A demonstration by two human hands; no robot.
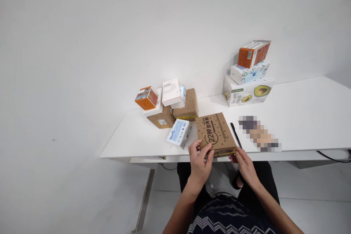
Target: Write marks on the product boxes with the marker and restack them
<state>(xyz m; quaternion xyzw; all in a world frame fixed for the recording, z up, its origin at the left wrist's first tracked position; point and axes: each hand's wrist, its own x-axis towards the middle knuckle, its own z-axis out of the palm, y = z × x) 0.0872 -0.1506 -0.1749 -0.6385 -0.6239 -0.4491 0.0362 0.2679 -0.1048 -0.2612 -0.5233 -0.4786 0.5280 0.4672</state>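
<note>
A brown cardboard box [219, 129] with dark printed lettering and dots lies flat at the front edge of the white table. Its near side shows a yellow strip along the edge. My left hand [201, 160] grips the near left corner, with curled fingers on the top and front. At the near right corner, my right hand [243, 162] pinches the edge between thumb and fingers. Just right of the box lies a black pen [236, 135]. A white and blue box [179, 132] sits to its left, tilted towards me.
Behind on the left, small orange [147, 97] and white boxes [172, 91] rest on brown cartons [189, 106]. Back right, an orange box [253, 54] and a floral box [249, 72] are stacked on an avocado-print box [248, 92]. A pixelated item [259, 133] lies right.
</note>
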